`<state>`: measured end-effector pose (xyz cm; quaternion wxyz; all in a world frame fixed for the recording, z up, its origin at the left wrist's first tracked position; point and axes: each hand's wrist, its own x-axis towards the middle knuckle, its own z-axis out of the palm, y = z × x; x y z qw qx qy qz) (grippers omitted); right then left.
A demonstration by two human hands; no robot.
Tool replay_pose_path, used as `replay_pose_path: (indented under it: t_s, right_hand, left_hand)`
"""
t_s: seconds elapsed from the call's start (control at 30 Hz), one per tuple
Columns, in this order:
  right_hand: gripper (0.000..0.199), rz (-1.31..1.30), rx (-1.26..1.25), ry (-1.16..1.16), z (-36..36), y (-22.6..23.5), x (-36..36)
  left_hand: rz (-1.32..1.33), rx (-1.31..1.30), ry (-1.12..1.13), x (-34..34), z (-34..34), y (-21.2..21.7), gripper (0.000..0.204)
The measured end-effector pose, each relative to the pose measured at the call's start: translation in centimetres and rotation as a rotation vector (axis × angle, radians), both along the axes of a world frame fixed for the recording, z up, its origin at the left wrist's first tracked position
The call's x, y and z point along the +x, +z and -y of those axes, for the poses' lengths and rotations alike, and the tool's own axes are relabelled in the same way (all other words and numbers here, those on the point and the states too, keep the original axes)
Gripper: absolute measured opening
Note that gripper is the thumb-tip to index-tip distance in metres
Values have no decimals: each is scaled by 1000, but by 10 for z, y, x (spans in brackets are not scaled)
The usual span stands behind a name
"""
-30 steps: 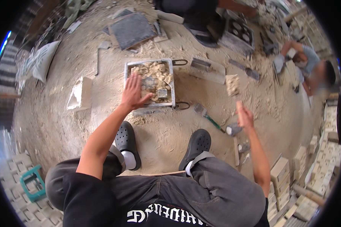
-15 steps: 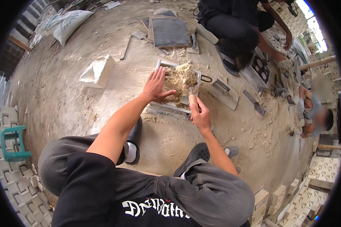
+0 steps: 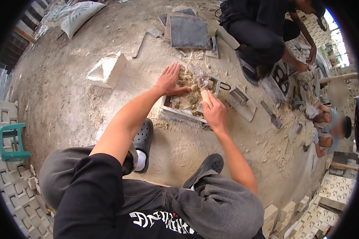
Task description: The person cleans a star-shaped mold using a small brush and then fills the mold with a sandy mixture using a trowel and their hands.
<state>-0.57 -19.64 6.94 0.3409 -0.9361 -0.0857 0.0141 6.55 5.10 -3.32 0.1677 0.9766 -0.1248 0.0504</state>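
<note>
A rectangular metal mould [image 3: 182,115] lies on the sandy ground in front of me, with crumbly tan mix [image 3: 183,100] inside it. My left hand [image 3: 170,82] rests flat over the mould's left side, fingers stretched out and thumb pointing right across the mix. My right hand [image 3: 215,112] is wrapped round the wooden handle of a trowel [image 3: 200,75]. The trowel's mix-smeared blade points away from me over the mould's far side. A looped handle [image 3: 225,86] sticks out from the mould's right side.
A pale hollow block [image 3: 106,71] stands to the left. Dark flat boards [image 3: 189,32] are stacked beyond the mould. To the right lie a plastering float [image 3: 241,102] and a small spatula [image 3: 271,114]. A co-worker [image 3: 259,32] squats at the far right by another mould [image 3: 275,84].
The trowel blade has swung up and away from the mix, and the heap that stood at the mould's far side is lower. My left hand stays flat on the mould's left side.
</note>
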Motion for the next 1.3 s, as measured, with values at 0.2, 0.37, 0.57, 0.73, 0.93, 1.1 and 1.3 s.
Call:
replay_pose_path:
  t_s: [0.2, 0.37, 0.57, 0.73, 0.93, 1.1, 1.3]
  right_hand:
    - [47, 41, -57, -33, 20, 0, 3]
    - [52, 34, 168, -140, 46, -19, -14]
    - [55, -303, 445, -389, 53, 0, -51]
    - [48, -232, 561, -400, 67, -4, -66]
    - [48, -264, 645, -436, 72, -7, -72]
    - [48, -266, 649, -471, 78, -9, -78]
    - [48, -291, 639, -467, 84, -6, -82]
  left_hand:
    - [31, 137, -116, -3, 12, 13, 120]
    - [-31, 149, -260, -9, 29, 17, 118]
    - [-8, 90, -259, -4, 70, 12, 117]
    - [48, 99, -230, -2, 97, 12, 111]
    - [71, 106, -278, -24, 113, 8, 97]
    - [76, 25, -405, -51, 116, 10, 76]
    - [175, -172, -414, -67, 106, 20, 44]
